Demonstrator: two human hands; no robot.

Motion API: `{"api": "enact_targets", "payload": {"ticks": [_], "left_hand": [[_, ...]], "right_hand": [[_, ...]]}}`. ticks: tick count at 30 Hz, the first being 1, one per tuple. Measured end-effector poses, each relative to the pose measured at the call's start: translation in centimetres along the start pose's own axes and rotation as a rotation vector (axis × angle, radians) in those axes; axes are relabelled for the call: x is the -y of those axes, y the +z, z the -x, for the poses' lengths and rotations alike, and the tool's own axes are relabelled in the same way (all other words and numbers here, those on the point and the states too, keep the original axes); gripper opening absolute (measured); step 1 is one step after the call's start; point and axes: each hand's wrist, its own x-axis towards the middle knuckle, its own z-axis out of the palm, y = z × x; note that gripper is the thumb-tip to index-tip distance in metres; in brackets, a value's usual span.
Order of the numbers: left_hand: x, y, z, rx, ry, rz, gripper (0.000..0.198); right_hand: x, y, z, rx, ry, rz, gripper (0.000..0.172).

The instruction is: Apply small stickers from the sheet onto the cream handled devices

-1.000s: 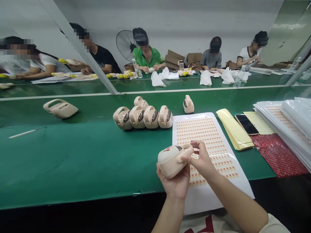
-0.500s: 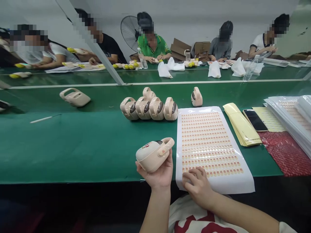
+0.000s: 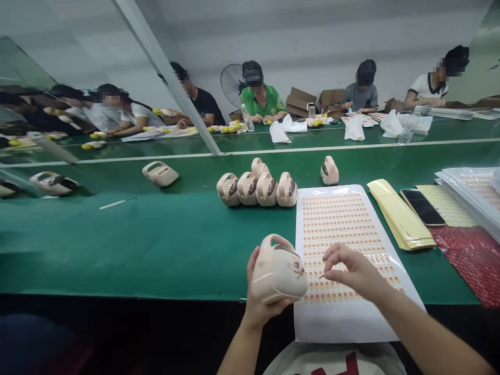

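Observation:
My left hand (image 3: 262, 307) is wrapped round a beige rounded device (image 3: 275, 273) with a carry handle on top. Its pale end, printed with a red flower-like motif, is turned to the right. My right hand (image 3: 351, 268) hovers over a sheet of stickers (image 3: 332, 219), thumb and forefinger pinching a small sticker (image 3: 322, 276) that shows as a thin sliver. The sheet carries rows of small oval orange-and-beige stickers on white backing. Just beyond the left hand, several like devices (image 3: 266, 188) stand grouped on the green table.
One more device (image 3: 330, 171) stands behind the sheet. Yellow paper strips (image 3: 400, 216), a phone (image 3: 422, 207), red bubble wrap (image 3: 455, 255) and bagged sheets (image 3: 474, 195) lie to the right. A white pen-like tool (image 3: 113, 204) is at left. Co-workers sit across the table.
My left hand has turned the device so its printed end faces right. My right hand has risen from the sheet's lower edge, now with a small sticker pinched. The view has shifted left.

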Motion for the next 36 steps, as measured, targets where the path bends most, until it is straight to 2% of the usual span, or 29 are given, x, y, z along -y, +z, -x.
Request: {"api": "enact_targets", "payload": {"ticks": [3, 5, 7, 12, 14, 17, 19, 21, 26, 28, 34, 36], "left_hand": [[-0.8, -0.5, 0.0, 0.163, 0.023, -0.305, 0.096], [-1.2, -0.3, -0.1, 0.295, 0.041, -0.479, 0.089], [-1.5, 0.3, -0.2, 0.379, 0.028, -0.542, 0.085], [-1.7, 1.7, -0.5, 0.334, -0.086, -0.396, 0.067], [-1.7, 1.8, -0.7, 0.409, -0.007, -0.496, 0.07], [-1.5, 1.5, -0.9, 0.643, 0.293, -0.76, 0.091], [-1.4, 1.3, -0.8, 0.72, 0.421, -0.849, 0.1], [-1.3, 1.1, -0.7, 0.703, 0.41, -0.831, 0.1], [-1.4, 1.1, -0.5, 0.463, 0.096, -0.523, 0.083], [-1.4, 1.1, -0.5, 0.433, 0.047, -0.492, 0.083], [-1.3, 0.9, -0.6, 0.463, 0.13, -0.625, 0.087], [-1.1, 0.6, -0.6, 0.523, 0.236, -0.725, 0.092]], "right_hand": [[2.9, -1.6, -1.8, 0.128, 0.031, 0.024, 0.008], [4.0, -1.5, -2.6, 0.194, 0.027, 0.099, 0.004], [4.5, -1.0, -2.9, 0.25, 0.008, 0.199, 0.005], [4.6, -0.3, -2.7, 0.262, -0.045, 0.34, 0.011], [4.5, -0.3, -2.5, 0.254, -0.058, 0.335, 0.012], [4.5, -0.2, -2.4, 0.251, -0.063, 0.318, 0.015], [4.5, 0.0, -2.3, 0.245, -0.017, 0.303, 0.015], [4.6, 0.1, -2.3, 0.242, 0.043, 0.276, 0.015], [4.1, 0.5, -2.2, 0.186, 0.064, 0.214, 0.016], [3.9, 0.6, -2.1, 0.158, 0.054, 0.198, 0.017], [3.8, 0.8, -1.9, 0.127, 0.067, 0.154, 0.019], [3.8, 0.9, -1.8, 0.122, 0.048, 0.152, 0.018]]}}
